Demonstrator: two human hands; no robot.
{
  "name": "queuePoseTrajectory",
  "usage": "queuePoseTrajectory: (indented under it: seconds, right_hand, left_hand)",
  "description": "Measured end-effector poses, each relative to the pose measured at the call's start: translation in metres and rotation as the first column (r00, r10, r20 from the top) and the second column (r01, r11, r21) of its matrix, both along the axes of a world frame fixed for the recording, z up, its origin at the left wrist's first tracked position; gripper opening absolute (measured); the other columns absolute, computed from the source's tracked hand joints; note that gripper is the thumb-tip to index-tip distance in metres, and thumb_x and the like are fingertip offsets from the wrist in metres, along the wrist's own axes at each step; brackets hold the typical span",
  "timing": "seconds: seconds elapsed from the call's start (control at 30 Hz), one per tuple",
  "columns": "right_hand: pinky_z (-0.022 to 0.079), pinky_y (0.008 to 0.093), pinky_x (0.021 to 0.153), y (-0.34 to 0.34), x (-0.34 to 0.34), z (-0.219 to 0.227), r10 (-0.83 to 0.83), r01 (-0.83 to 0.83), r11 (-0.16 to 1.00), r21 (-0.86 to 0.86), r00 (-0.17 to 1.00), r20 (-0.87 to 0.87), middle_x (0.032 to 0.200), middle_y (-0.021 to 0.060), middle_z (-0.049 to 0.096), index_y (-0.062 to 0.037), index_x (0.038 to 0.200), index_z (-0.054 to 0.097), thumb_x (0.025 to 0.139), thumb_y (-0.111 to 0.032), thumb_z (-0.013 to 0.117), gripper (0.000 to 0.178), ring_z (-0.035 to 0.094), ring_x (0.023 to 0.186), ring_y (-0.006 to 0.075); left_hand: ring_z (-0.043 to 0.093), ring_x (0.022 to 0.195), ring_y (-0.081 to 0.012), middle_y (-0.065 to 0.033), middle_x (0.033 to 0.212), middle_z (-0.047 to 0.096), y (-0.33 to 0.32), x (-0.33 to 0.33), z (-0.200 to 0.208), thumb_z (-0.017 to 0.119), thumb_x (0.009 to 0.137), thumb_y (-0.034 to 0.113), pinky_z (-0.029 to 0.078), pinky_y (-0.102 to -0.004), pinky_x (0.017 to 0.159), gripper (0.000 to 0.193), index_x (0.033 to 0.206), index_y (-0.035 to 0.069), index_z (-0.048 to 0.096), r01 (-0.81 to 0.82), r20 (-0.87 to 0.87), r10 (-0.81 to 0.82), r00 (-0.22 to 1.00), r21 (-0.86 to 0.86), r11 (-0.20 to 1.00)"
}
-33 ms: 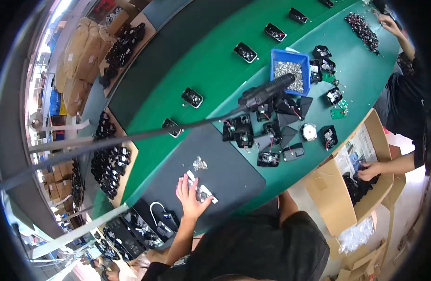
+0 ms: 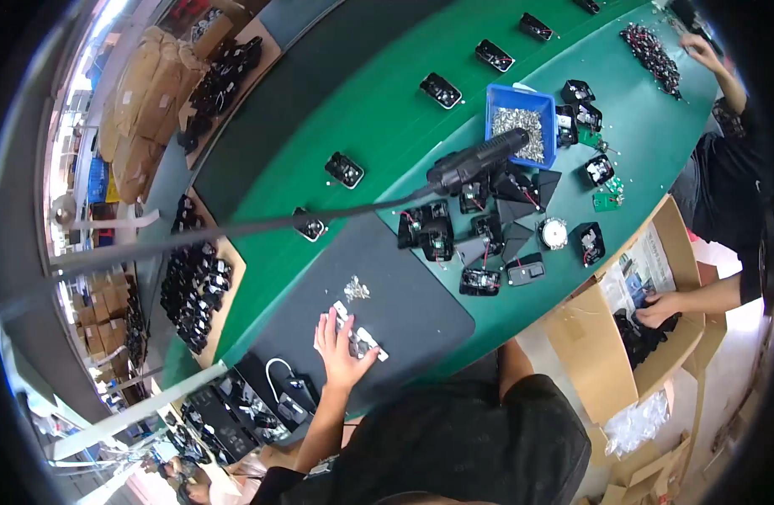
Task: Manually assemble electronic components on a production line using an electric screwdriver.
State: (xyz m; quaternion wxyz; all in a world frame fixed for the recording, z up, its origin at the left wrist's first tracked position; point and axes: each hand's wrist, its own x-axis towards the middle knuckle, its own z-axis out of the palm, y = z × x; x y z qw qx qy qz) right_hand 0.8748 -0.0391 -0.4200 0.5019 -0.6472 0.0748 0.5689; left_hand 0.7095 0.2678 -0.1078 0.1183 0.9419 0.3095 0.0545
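My left hand [image 2: 342,355] rests on the dark grey mat [image 2: 412,290], fingers spread. Beside and partly under its fingertips lie small white and silvery parts [image 2: 366,338], some of them hidden by the hand. Just beyond them sits a loose heap of tiny metal pieces [image 2: 357,289]. My right arm [image 2: 514,364] goes down past the near table edge, and the hand itself is hidden. To the right of the mat stand several open black housings [image 2: 479,282] with wires and small parts inside.
A blue bin [image 2: 553,135] holds small metal pieces. A long black tool [image 2: 479,164] on a cable crosses above the table. Black housings [image 2: 345,170] line the green strip. A co-worker's hand [image 2: 659,310] reaches into a cardboard box [image 2: 589,353]. Another hand [image 2: 698,49] shows at far right.
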Motion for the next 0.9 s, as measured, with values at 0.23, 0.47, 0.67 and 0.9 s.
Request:
queuePoseTrajectory:
  seconds: [0.23, 0.47, 0.67, 0.9]
  right_hand:
    - [0.047, 0.0363, 0.087, -0.001, 0.05, -0.016, 0.006, -0.007, 1.0, 0.005, 0.964, 0.266, 0.107, 0.0146, 0.067, 0.0034, 0.111, 0.063, 0.094, -0.037, 0.05, 0.045, 0.062, 0.101, 0.025]
    - [0.046, 0.0294, 0.086, -0.002, 0.077, 0.187, 0.58, -0.622, 0.781, 0.053, 0.755, 0.306, 0.111, 0.0065, 0.063, -0.002, 0.12, 0.058, 0.095, -0.019, 0.054, 0.031, 0.059, 0.099, 0.0159]
    - [0.048, 0.0262, 0.075, 0.075, 0.141, 0.364, 0.3, -0.767, 0.641, 0.018, 0.273, 0.914, 0.098, 0.0048, 0.066, -0.0031, 0.111, 0.064, 0.088, -0.014, 0.063, 0.025, 0.059, 0.08, 0.0109]
    - [0.051, 0.0357, 0.086, 0.197, 0.218, 0.376, -0.073, -0.439, 0.895, -0.082, -0.324, 0.943, 0.126, 0.0189, 0.057, -0.0076, 0.137, 0.045, 0.078, -0.007, 0.071, 0.064, 0.062, 0.106, 0.0294]
  left_hand:
    - [0.047, 0.124, -0.0397, -0.0134, 0.129, 0.057, 0.008, 0.001, -0.022, 0.08, 0.06, 0.023, 0.039, -0.0486, 0.103, 0.058, 0.113, 0.007, 0.064, -0.059, 0.267, 0.071, 0.961, -0.053, 0.997]
    - [0.058, 0.109, -0.0329, -0.0123, 0.111, 0.064, 0.0, -0.008, -0.021, 0.078, 0.068, 0.019, 0.047, -0.0408, 0.093, 0.044, 0.108, 0.005, 0.065, -0.169, 0.523, 0.16, 0.837, -0.03, 0.985]
    - [0.059, 0.105, -0.0307, -0.0126, 0.106, 0.065, -0.002, -0.011, -0.023, 0.071, 0.076, 0.011, 0.047, -0.0386, 0.091, 0.032, 0.106, 0.004, 0.065, -0.118, 0.572, 0.158, 0.805, -0.106, 0.987]
    - [0.058, 0.096, -0.0282, -0.0082, 0.097, 0.063, 0.001, 0.003, 0.011, 0.073, 0.074, 0.016, 0.044, -0.0401, 0.086, 0.032, 0.103, 0.006, 0.065, -0.223, 0.244, 0.241, 0.939, -0.097, 0.97]
